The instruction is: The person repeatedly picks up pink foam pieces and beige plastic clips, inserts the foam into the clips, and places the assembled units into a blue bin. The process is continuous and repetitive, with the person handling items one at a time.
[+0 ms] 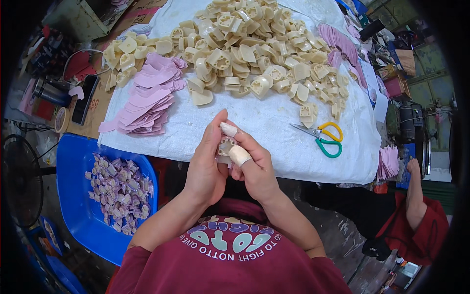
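Observation:
Above the near edge of the white-covered table, my left hand (pixel 203 164) and my right hand (pixel 257 164) meet around a small shoe heel (pixel 225 147). Its holed face shows between the thumbs, while fingers hide much of the rest. Light coverings wrap the right thumb and one right fingertip. Beyond the hands spreads a big heap of cream plastic shoe heels (pixel 235 54). Left of them lies a stack of cut pink pieces (pixel 149 100). Scissors (pixel 323 136) with one yellow and one green handle rest on the cloth to the right.
A blue plastic tub (pixel 78 206) at lower left holds many pink-wrapped heels (pixel 120 191). By the table's left side are a phone (pixel 85 100), a tape roll (pixel 61 120) and a fan (pixel 22 179). More pink pieces (pixel 342 46) lie far right. Another person (pixel 416 215) is at the right.

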Tool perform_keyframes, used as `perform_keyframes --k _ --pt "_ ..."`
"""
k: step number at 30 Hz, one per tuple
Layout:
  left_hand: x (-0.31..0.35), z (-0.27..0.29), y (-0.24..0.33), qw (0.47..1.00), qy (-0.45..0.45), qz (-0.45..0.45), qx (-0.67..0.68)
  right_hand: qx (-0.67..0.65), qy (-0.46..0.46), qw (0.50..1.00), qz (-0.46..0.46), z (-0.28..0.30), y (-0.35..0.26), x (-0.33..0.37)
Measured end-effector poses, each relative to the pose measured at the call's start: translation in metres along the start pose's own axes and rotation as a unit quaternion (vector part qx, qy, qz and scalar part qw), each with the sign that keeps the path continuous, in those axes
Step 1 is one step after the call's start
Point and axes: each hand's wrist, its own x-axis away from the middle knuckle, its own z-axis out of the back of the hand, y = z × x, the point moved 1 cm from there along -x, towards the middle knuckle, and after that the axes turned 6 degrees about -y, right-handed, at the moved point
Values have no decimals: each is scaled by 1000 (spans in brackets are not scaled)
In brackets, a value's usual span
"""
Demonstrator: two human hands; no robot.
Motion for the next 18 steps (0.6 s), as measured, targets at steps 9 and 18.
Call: perform_keyframes --k 9,18 --pt "-8 9 -12 984 -54 -102 -134 7 14 1000 6 0 4 -8" --pt "-13 16 -8 990 -83 -27 -110 161 -16 985 65 2 5 -3"
